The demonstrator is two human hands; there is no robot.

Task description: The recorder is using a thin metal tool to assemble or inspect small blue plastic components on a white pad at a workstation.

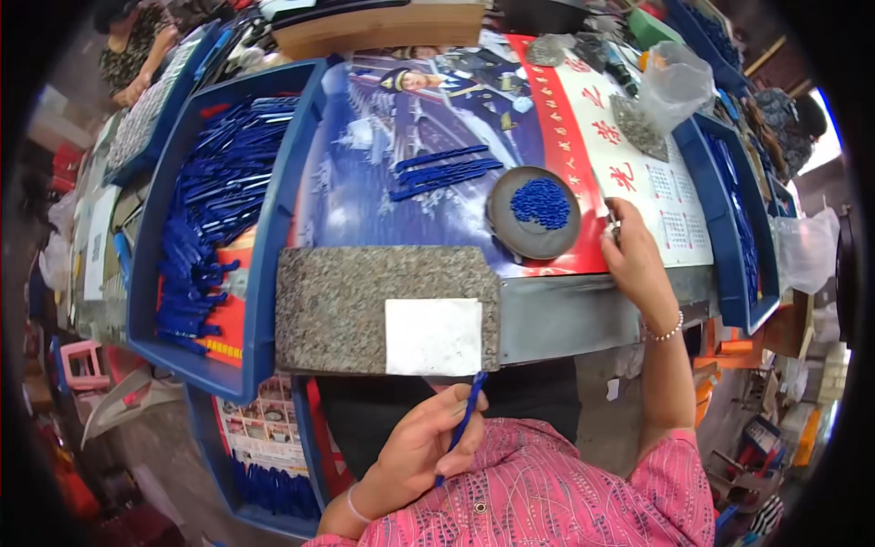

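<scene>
My left hand point(428, 445), close to my body below the table edge, is closed round a slim blue plastic stick point(463, 425), held tilted with its upper end near a white pad. That white pad point(433, 335) lies on a grey speckled stone slab point(337, 305) at the table's front edge. My right hand point(633, 251) rests at the right on the poster-covered table, fingers closed round a small metal tool point(613, 226) mostly hidden by them. Left of it sits a round dark dish point(510, 239) with many tiny blue parts point(540, 202). Several blue sticks point(445, 173) lie beyond the slab.
A blue tray point(266, 301) full of blue sticks stands at left, a lower one point(314, 451) beneath it. Another blue tray point(764, 314) is at right. Clear plastic bags point(676, 82) and a wooden box point(378, 29) line the back. A person point(137, 55) sits far left.
</scene>
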